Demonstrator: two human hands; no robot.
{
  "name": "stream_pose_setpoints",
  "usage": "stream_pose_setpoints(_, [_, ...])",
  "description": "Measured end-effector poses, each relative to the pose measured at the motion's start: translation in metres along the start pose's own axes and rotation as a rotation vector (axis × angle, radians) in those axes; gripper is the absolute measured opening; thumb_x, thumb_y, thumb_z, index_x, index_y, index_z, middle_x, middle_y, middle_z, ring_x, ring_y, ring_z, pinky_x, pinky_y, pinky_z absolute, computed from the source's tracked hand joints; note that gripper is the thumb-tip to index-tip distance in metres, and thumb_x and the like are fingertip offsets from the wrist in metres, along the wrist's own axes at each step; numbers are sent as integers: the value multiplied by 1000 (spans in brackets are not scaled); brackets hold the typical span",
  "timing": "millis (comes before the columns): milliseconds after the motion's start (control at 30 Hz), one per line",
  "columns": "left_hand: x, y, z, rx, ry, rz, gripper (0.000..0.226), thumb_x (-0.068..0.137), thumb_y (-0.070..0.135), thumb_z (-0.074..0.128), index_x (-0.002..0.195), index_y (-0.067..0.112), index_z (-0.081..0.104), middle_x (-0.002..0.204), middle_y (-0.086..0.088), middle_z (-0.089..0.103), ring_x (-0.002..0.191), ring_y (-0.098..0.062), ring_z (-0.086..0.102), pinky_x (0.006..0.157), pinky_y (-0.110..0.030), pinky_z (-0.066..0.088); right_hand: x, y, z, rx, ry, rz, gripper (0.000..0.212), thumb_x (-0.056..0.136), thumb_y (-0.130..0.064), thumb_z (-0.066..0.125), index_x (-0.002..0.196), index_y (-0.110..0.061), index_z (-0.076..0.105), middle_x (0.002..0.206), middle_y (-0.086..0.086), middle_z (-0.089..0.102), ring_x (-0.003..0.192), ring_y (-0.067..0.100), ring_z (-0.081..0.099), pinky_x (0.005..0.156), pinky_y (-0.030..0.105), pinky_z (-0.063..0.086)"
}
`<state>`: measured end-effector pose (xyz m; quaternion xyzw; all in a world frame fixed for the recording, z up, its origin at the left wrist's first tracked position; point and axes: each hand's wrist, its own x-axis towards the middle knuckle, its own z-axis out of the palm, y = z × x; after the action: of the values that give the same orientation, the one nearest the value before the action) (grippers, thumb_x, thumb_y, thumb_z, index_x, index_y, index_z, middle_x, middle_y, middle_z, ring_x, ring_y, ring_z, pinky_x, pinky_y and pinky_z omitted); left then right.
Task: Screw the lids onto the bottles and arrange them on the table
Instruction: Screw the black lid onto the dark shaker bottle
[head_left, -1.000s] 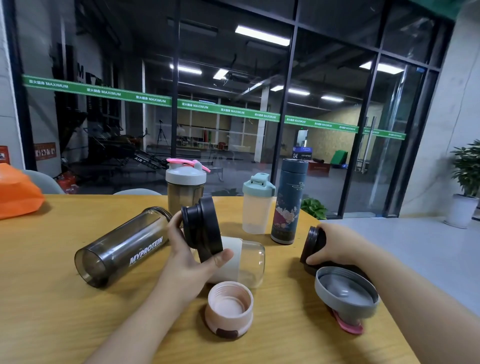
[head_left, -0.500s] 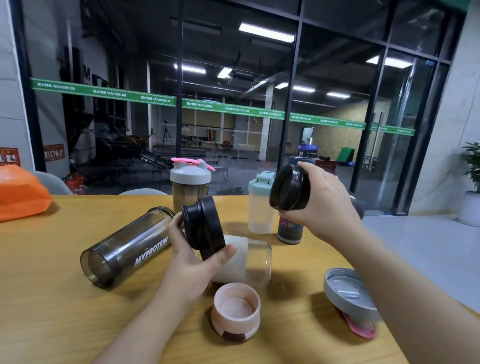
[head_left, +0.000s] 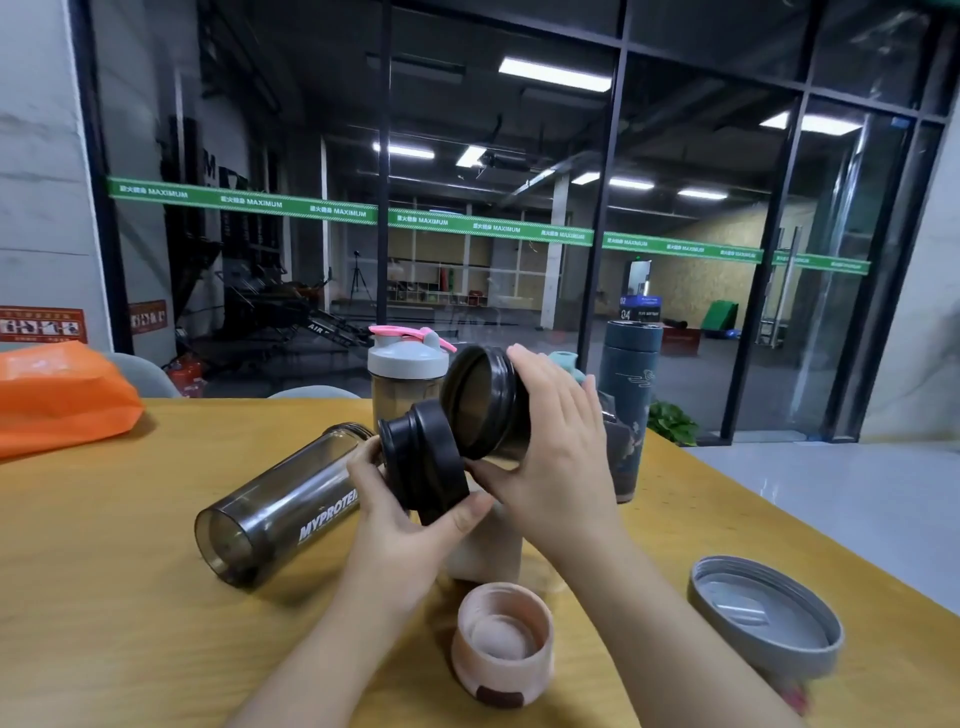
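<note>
My left hand (head_left: 400, 540) grips the black lid (head_left: 423, 462) by its edge, thumb curled under it, and tilts its underside away from me so I cannot see the threads. Just right of that lid, almost touching its rim, my right hand (head_left: 558, 452) wraps around a dark smoky bottle (head_left: 480, 402) held on its side, open mouth turned toward the lid; my palm covers most of the bottle's body, so its length is hidden. Left of the lid, the smoky MYPROTEIN bottle (head_left: 283, 504) lies on its side on the wooden counter (head_left: 104, 571), its mouth partly behind my left fingers. Below the lid a pale clear bottle (head_left: 485, 551) lies mostly hidden under my wrists. Nearer to me from the lid, the pink cap (head_left: 503, 644) sits open side up, and well to the right of it the grey lid (head_left: 766, 616) rests upside down, something pink beneath it cut off by my right forearm. Behind the lid stands the capped shaker (head_left: 406, 374) with a pink flip tab; the teal-topped bottle (head_left: 563, 361) shows only a sliver past my right hand, and the dark flowered flask (head_left: 626, 395) stands upright to the right. An orange bag (head_left: 62, 395) lies far left of the lid, cut by the frame edge.
</note>
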<state>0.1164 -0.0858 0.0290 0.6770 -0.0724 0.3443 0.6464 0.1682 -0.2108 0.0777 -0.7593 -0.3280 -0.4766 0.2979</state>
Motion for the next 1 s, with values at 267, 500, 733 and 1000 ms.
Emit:
stream_pose_setpoints(267, [3,5,-4,8,70,-21,73,66,24,86,113,32,31,111,12,55,88,25,54,71,2,40,-8,6,1,-79,-69,-119,83,67,-39,72,138,-20,36,143,0,48,138,18,30,117,41,2])
stream_pose_setpoints(500, [4,11,-9,131,109,-31,76,70,14,81,121,31,26,109,18,52,90,16,54,67,2,40,-13,3,2,-40,-117,-168,73,73,-36,69,137,-22,37,143,-3,49,138,15,29,116,40,2])
stream_pose_setpoints(733, [4,13,-9,113,96,-21,85,64,8,84,118,42,29,114,19,52,88,26,52,70,3,40,-17,-1,7,-51,-132,-221,79,68,-24,77,137,-22,39,144,-4,47,137,15,31,117,40,2])
stream_pose_setpoints(1000, [4,16,-11,19,130,-36,89,55,15,89,125,34,36,115,13,56,91,18,57,76,-8,50,-18,-9,8,-30,-156,-235,61,79,-39,48,136,-19,44,141,-3,51,135,16,34,116,41,6])
